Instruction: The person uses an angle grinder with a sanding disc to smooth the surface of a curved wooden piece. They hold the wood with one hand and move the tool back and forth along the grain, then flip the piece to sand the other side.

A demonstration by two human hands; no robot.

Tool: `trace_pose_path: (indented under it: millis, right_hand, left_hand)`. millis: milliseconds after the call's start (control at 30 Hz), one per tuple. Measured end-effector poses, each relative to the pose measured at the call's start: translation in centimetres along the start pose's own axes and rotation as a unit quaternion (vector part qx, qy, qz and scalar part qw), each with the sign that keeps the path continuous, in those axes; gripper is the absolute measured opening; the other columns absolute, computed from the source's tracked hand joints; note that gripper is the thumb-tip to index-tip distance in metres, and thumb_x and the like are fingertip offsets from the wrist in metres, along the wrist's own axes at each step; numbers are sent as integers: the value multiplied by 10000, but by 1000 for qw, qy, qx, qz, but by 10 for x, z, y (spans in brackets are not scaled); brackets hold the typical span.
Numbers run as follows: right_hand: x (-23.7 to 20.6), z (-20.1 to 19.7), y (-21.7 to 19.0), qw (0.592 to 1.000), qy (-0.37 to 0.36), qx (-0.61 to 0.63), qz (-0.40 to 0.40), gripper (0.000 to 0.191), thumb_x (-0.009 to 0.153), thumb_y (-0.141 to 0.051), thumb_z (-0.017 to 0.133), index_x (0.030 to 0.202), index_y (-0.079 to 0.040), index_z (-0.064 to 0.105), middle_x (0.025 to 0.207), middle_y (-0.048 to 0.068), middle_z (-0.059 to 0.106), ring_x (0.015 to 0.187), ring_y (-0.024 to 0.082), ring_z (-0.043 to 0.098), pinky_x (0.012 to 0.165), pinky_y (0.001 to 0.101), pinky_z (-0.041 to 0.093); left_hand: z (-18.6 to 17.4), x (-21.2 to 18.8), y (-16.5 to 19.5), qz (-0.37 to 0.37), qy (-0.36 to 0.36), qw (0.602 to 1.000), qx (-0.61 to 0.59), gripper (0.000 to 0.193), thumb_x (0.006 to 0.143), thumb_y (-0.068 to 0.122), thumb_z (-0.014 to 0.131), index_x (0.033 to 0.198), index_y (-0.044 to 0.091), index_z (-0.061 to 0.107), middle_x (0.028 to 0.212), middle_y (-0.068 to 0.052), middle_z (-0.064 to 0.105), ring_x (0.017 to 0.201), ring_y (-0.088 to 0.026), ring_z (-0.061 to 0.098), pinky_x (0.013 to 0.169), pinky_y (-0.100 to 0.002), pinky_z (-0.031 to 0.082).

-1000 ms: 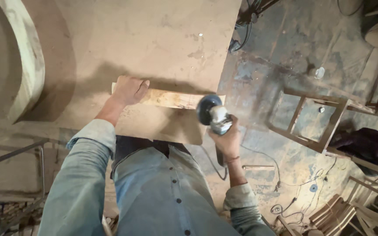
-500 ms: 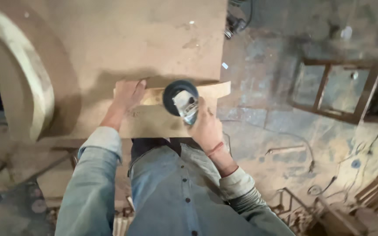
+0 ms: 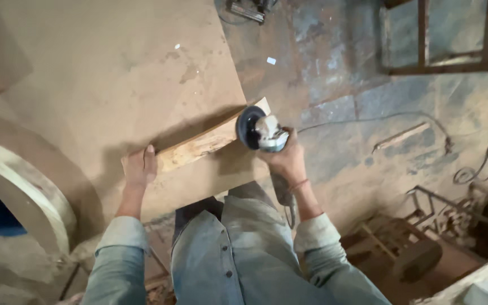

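Left hand (image 3: pixel 139 168): lower left of centre, fingers laid flat and pressing on the near end of a wooden plank (image 3: pixel 204 144); not wrapped round it, only bearing down.

Right hand (image 3: pixel 285 160): centre of frame, closed firmly round the body of an angle grinder (image 3: pixel 262 132). Grinder's dark round disc stands against the far right end of the plank, at the table's right edge.

Wooden plank: pale, rough-faced, lying aslant from lower left up to the right on the table (image 3: pixel 114 73), its right tip just past the table's corner.

Table: broad brown board, dusty, filling the upper left of frame.

Cable (image 3: pixel 379 117): thin, trailing across the stone floor (image 3: pixel 340 62) to the right of the grinder.

Metal frame (image 3: pixel 441 39): rusty, open, upper right.

Curved pale arch piece (image 3: pixel 35 192): left edge, below the table.

Wheeled metal contraption (image 3: pixel 419 254): lower right, on the floor.

Blue denim sleeves and shirt front fill the bottom of frame.
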State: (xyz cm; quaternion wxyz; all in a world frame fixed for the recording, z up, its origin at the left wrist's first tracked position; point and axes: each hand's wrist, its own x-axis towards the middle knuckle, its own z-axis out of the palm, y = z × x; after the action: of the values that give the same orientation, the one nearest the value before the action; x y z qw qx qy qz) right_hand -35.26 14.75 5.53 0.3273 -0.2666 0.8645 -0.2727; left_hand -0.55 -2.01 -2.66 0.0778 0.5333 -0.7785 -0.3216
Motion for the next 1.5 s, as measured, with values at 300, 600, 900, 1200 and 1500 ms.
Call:
trace_pose_path:
  millis: [300, 600, 900, 1200, 1500]
  right_hand:
    - [29, -9, 11, 995, 4, 28, 93, 847, 548, -313, 952, 1232, 13, 573, 1058, 176, 750, 958, 245, 743, 832, 361, 587]
    - [-61, 28, -67, 996, 63, -13, 61, 834, 597, -283, 893, 1298, -18, 528, 1016, 236, 729, 943, 413, 727, 803, 465, 576]
    - [-118, 76, -102, 989, -41, -145, -9, 699, 773, -260, 777, 1400, -124, 500, 1049, 230, 708, 949, 435, 692, 778, 532, 551]
    - [-73, 14, -21, 995, -5, -63, 83, 837, 674, -307, 835, 1409, -118, 481, 1027, 246, 742, 961, 426, 703, 797, 500, 554]
    - [12, -24, 44, 973, -1, 89, 213, 783, 574, -309, 921, 1192, 32, 583, 1031, 189, 746, 856, 263, 728, 731, 388, 593]
  left_hand:
    - [1, 3, 3, 4, 19, 999, 33, 403, 1019, 284, 538, 753, 32, 704, 702, -259, 619, 635, -471, 613, 625, -560, 491]
    - [-4, 13, 2, 57, 20, 998, -2, 418, 1055, 299, 482, 805, 60, 716, 700, -223, 639, 634, -442, 632, 647, -558, 495]
    - [0, 13, -5, 105, 43, 992, 56, 486, 1095, 355, 497, 778, 54, 710, 711, -222, 657, 650, -441, 642, 633, -542, 499]
    - [-2, 17, -4, 120, 15, 992, 15, 449, 1078, 306, 480, 771, 48, 682, 755, -241, 645, 695, -460, 634, 660, -558, 495]
    - [-11, 17, 10, 78, -24, 997, 5, 478, 1088, 318, 460, 744, 37, 637, 733, -238, 622, 692, -455, 628, 655, -552, 491]
